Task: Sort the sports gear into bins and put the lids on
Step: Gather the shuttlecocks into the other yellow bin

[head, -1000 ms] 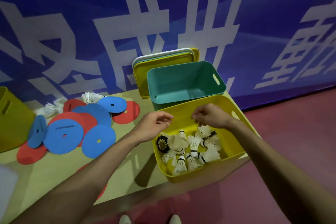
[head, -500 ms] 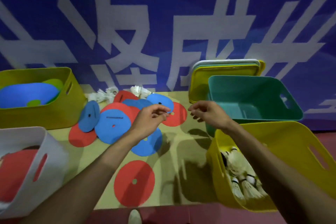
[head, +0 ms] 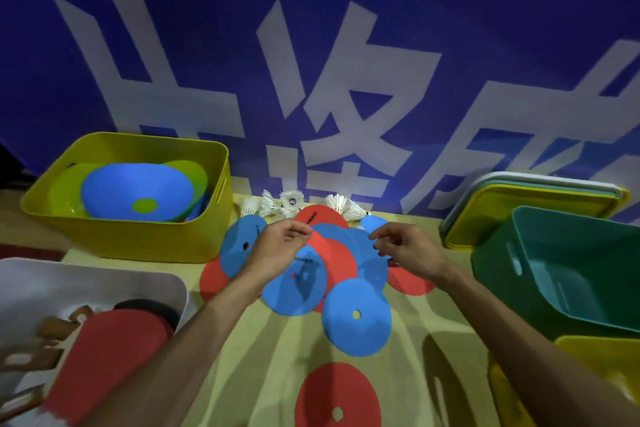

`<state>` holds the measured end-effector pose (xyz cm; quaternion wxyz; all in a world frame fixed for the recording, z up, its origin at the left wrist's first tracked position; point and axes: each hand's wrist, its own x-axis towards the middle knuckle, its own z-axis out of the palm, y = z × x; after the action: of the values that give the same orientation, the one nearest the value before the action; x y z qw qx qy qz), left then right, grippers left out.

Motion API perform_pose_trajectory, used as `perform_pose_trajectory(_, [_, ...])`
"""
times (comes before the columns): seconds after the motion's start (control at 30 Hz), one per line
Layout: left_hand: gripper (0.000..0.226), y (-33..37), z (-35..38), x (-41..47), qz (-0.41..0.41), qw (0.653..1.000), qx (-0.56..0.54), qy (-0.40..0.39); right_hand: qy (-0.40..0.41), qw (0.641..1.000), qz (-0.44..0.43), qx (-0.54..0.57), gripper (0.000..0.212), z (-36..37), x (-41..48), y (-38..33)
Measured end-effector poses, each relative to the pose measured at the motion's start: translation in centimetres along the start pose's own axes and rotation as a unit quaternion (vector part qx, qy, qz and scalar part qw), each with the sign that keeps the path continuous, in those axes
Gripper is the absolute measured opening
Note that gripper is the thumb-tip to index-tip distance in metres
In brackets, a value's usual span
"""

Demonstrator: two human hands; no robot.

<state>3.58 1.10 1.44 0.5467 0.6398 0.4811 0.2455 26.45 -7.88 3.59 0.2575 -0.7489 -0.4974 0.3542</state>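
Note:
A pile of flat blue and red discs (head: 356, 315) lies in the middle of the table. Behind it, against the banner, lie several white shuttlecocks (head: 291, 202). My left hand (head: 277, 253) hovers over the left of the pile, fingers loosely curled, holding nothing. My right hand (head: 407, 248) hovers over the right of the pile, fingers apart and empty. A yellow bin (head: 138, 236) at the back left holds blue and green discs. A white bin (head: 104, 284) at the front left holds red discs. An empty teal bin (head: 498, 263) stands at the right.
A stack of lids (head: 519, 204) leans against the banner behind the teal bin. A second yellow bin (head: 595, 354) shows at the bottom right corner. One red disc (head: 337, 395) lies alone near the table's front edge. The blue banner closes off the back.
My view has swung left, away from the yellow shuttlecock bin. Both hands left that bin and moved left over the disc pile, still empty.

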Motion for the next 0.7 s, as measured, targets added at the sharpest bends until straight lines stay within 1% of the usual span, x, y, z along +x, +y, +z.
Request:
perform_pose_trajectory(0.13, [0.023,-1.4,-1.4,2.3,-0.022,1.000,-0.005,0.009,0.010,0.999,0.017,-0.028,0.018,0.7,2.9,-0.3])
perform_pose_trajectory(0.3, [0.021,-2.8,-2.0,5.5,-0.039,0.999,0.020,-0.002,0.031,0.997,0.034,-0.059,0.018,0.8,7.4,0.9])
perform_pose_trajectory(0.4, [0.020,-3.5,-1.8,7.9,-0.053,0.998,0.037,0.020,0.037,0.996,0.050,-0.071,0.021,0.8,10.6,2.2])
perform_pose_trajectory(0.5, [0.023,-4.1,-1.5,10.7,-0.066,0.992,0.092,0.052,0.025,0.993,0.054,-0.104,0.025,1.1,13.8,3.2])
perform_pose_trajectory(0.57, [0.027,-4.6,-1.3,12.9,-0.056,0.986,0.137,0.076,0.013,0.989,0.056,-0.135,0.028,1.6,15.7,4.0])
perform_pose_trajectory(0.7, [0.029,-5.2,-0.8,17.1,-0.035,0.968,0.233,0.092,-0.040,0.986,0.042,-0.159,0.040,3.2,19.0,5.7])
